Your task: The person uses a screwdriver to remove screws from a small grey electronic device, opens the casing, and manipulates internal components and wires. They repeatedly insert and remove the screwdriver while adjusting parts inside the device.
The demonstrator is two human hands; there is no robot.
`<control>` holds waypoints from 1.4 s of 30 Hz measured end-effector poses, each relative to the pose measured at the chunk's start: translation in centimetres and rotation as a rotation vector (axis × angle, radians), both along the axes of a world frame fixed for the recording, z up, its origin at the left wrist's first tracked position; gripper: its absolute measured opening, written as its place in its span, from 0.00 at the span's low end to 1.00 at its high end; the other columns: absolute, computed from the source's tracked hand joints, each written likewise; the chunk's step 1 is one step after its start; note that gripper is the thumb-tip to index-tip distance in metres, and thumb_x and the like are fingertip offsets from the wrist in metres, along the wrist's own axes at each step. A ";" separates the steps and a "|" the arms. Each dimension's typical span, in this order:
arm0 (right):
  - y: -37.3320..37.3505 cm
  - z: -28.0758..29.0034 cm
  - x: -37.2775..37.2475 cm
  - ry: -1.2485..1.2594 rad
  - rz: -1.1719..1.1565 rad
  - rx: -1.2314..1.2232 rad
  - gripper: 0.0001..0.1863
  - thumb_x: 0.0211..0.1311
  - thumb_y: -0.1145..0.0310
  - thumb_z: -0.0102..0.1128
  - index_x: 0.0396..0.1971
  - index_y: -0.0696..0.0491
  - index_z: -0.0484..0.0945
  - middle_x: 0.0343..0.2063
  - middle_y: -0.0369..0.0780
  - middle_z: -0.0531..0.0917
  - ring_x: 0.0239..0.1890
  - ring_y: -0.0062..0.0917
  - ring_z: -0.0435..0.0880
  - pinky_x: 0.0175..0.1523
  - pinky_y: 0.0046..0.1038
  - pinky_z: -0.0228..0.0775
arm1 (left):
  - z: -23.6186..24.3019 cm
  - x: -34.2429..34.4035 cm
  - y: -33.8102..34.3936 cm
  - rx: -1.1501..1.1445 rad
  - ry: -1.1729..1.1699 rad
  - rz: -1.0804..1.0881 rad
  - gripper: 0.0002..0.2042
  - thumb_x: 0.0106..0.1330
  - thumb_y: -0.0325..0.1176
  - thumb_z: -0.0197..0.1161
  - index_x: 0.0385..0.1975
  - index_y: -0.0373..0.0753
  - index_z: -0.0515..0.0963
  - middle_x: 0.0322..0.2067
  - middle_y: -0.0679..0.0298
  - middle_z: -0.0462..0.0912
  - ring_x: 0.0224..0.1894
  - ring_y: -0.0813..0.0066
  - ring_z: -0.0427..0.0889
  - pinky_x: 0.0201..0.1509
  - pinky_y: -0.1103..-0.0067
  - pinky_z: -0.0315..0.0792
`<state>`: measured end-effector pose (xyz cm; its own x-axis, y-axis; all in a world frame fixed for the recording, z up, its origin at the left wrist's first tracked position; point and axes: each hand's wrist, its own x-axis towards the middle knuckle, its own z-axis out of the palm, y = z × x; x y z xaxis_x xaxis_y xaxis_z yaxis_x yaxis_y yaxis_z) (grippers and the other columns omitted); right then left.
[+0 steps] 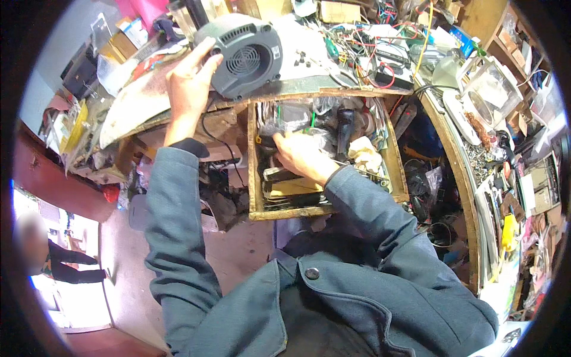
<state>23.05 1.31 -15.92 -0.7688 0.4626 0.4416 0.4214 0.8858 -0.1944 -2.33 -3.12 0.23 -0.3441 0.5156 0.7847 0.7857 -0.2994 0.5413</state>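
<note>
My left hand (193, 77) grips the left side of a dark grey plastic appliance (221, 83) with a round vented grille, at the front edge of the cluttered bench (126, 125). My right hand (294, 152) reaches into an open wooden drawer (403, 188) below the bench, its fingers curled among plastic bags (291, 116) and dark items on the drawer's left side; what they hold is hidden. A black cylindrical object (345, 134) and a crumpled cream-coloured paper or cloth (364, 150) lie to the right of this hand in the drawer.
Tangled wires and tools (378, 56) crowd the back of the bench. A curved side bench (467, 196) at right holds parts, papers and clear containers (493, 89). A black cable (220, 143) hangs left of the drawer. Another person (50, 256) is at the bright opening at left.
</note>
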 end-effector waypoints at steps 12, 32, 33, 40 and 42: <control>-1.9 19.1 6.8 0.199 0.067 0.211 0.24 0.62 0.73 0.63 0.58 0.58 0.68 0.27 0.51 0.85 0.31 0.50 0.86 0.35 0.47 0.79 | 0.0 0.5 -0.2 -0.090 0.251 0.069 0.40 0.55 0.30 0.81 0.72 0.52 0.74 0.70 0.59 0.78 0.67 0.58 0.81 0.68 0.69 0.76; -7.0 20.2 18.0 1.264 0.261 0.196 0.23 0.65 0.66 0.73 0.53 0.63 0.78 0.42 0.51 0.86 0.36 0.41 0.89 0.44 0.41 0.85 | 4.9 -2.7 3.0 -0.328 0.254 -0.006 0.36 0.54 0.37 0.84 0.67 0.48 0.80 0.58 0.63 0.89 0.60 0.77 0.85 0.66 0.76 0.76; -7.1 19.8 17.9 1.271 0.235 0.194 0.23 0.65 0.66 0.73 0.53 0.63 0.78 0.42 0.51 0.86 0.36 0.41 0.89 0.43 0.40 0.85 | 5.0 -2.5 3.1 -0.331 0.246 -0.006 0.36 0.54 0.37 0.84 0.67 0.48 0.80 0.58 0.63 0.89 0.60 0.76 0.85 0.66 0.76 0.76; -7.0 17.4 15.8 1.281 0.076 0.103 0.24 0.64 0.65 0.75 0.53 0.63 0.78 0.41 0.51 0.86 0.35 0.39 0.88 0.43 0.38 0.84 | 5.1 -2.3 3.3 -0.337 0.202 -0.003 0.36 0.55 0.41 0.83 0.67 0.50 0.81 0.59 0.64 0.88 0.60 0.75 0.86 0.66 0.76 0.76; -6.8 17.0 15.0 1.279 0.053 0.061 0.25 0.64 0.65 0.75 0.53 0.64 0.77 0.41 0.51 0.86 0.35 0.38 0.88 0.43 0.37 0.83 | 5.0 -2.1 3.3 -0.336 0.237 0.062 0.35 0.55 0.41 0.83 0.67 0.50 0.81 0.58 0.64 0.89 0.60 0.75 0.86 0.66 0.76 0.76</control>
<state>38.01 -5.45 1.06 0.1999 0.3973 0.8957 -0.0697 0.9175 -0.3915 -4.39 0.17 5.24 -0.2129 0.7404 0.6376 0.9112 -0.0852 0.4032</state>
